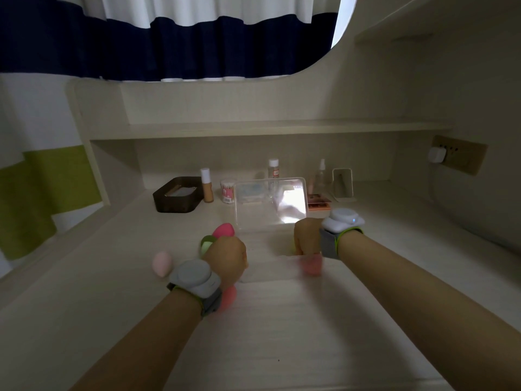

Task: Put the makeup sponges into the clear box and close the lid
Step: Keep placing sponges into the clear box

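Note:
The clear box sits mid-desk with its lid standing open behind it. A blurred pink sponge shows at the box's right end. My right hand hovers just above that sponge, fingers curled down and hidden. My left hand is left of the box, closed around a green sponge. A bright pink sponge lies just beyond it. A pale pink sponge rests further left, and a red-pink sponge peeks out under my left wrist.
Along the back stand a dark tray, a foundation bottle, a cotton-swab tub, a small bottle, a spray bottle, a small mirror and a palette. A shelf overhangs them.

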### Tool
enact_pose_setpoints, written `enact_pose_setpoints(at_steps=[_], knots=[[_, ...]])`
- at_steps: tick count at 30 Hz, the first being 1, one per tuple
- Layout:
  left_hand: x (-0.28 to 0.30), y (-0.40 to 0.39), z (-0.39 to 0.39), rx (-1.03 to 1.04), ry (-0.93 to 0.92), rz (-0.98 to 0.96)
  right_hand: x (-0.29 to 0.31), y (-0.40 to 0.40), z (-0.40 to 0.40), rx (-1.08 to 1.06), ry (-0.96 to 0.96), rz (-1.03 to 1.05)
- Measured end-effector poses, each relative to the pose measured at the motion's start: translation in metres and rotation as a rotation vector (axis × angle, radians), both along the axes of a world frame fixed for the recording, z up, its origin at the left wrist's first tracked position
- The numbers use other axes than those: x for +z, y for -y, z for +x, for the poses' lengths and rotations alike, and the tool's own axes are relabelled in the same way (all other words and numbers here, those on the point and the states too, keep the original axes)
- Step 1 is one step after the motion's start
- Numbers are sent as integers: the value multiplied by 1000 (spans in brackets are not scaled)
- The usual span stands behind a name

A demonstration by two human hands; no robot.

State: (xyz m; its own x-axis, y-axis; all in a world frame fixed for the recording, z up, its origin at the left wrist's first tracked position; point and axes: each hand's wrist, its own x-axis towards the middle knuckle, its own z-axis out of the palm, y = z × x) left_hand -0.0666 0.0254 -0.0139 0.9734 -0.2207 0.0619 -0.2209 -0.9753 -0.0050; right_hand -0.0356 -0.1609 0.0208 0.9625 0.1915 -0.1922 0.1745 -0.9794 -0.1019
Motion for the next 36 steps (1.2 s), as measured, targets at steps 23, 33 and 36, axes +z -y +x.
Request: enact_pose_setpoints(at_steps=[23, 33, 36], knots=[[-5, -2, 3, -6, 5, -139, 3, 37, -13, -46, 145, 510], [-5, -2, 1, 8, 20, -164, 7, 76, -30, -203, 194, 239], [-4, 0, 1, 10, 1, -160, -1, 90, -35, -235, 78, 69]])
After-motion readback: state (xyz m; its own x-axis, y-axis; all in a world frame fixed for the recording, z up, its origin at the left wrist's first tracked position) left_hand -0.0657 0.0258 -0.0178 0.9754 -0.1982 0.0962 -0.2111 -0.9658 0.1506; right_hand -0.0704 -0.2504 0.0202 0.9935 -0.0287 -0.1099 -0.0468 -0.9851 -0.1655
